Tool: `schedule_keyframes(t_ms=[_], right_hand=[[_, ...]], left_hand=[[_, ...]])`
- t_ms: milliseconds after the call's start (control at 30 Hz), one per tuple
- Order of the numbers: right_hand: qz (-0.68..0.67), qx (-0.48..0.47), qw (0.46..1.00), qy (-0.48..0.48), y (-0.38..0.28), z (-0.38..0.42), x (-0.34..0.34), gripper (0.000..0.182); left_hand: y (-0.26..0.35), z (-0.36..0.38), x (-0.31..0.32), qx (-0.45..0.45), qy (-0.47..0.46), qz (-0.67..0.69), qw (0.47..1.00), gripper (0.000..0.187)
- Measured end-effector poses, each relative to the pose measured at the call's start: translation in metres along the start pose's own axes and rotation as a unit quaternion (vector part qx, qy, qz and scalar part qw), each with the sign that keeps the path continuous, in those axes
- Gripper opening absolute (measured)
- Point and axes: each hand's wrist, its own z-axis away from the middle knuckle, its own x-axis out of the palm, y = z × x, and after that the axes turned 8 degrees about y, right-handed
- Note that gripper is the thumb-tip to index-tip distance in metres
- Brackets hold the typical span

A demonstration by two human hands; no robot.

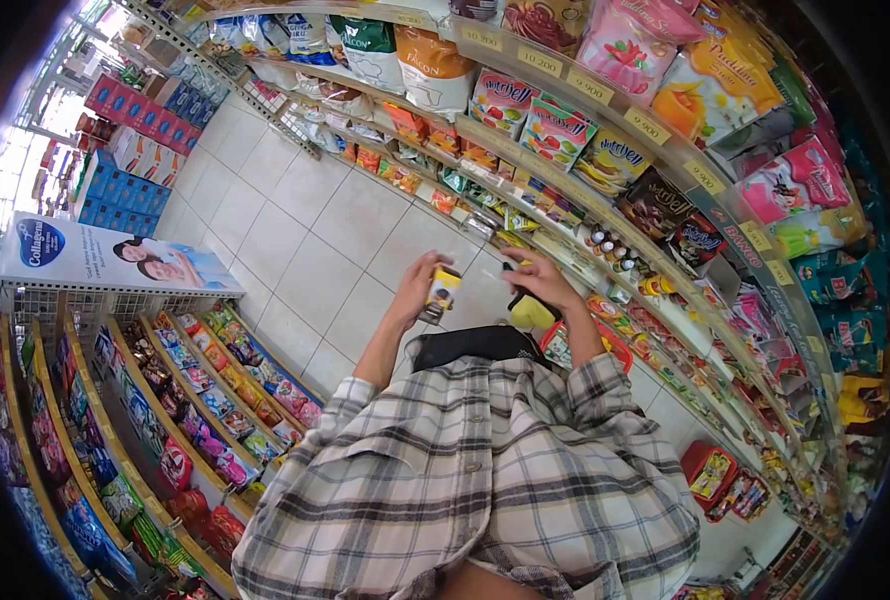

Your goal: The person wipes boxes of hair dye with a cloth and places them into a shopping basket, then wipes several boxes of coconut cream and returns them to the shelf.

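My left hand (pixel 411 290) is closed around a small yellow, white and dark box (pixel 444 288), held upright in front of my waist. Across from it, my right hand (pixel 547 279) has its fingers bent around a yellow-green and black item (pixel 532 311) that looks like soft cloth; its exact kind I cannot make out. The two hands are apart, with floor tiles showing between them. Past my right hand runs the lower shelf (pixel 525 243) with small packets and bottles. The palms of both hands are hidden.
Shelves of pudding and jelly packets (pixel 560 128) with price labels curve along the right. Candy racks (pixel 180 395) stand at the left, below a collagen sign (pixel 115 255). A red basket (pixel 620 350) is by my right forearm. Tiled floor (pixel 310 225) stretches ahead between the shelves.
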Motion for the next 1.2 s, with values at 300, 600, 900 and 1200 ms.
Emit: schedule_keyframes(t_ms=[300,600,900,1200], right_hand=[[0.05,-0.066,0.997,0.006,-0.017,0.029,0.016,0.043],[0.299,-0.064,0.843,0.442,0.027,0.035,-0.058,0.042],[0.372,-0.001,0.81,0.455,0.044,0.0,-0.088,0.04],[0.424,0.101,0.81,0.393,0.041,-0.035,-0.105,0.037]], left_hand=[[-0.028,-0.037,0.047,0.098,-0.047,-0.148,0.983,0.035],[-0.08,-0.015,-0.028,-0.085,0.027,-0.108,0.99,0.039],[-0.329,0.066,-0.195,-0.159,0.107,-0.432,0.881,0.057],[-0.364,0.188,-0.203,-0.319,0.195,-0.275,0.886,0.057]])
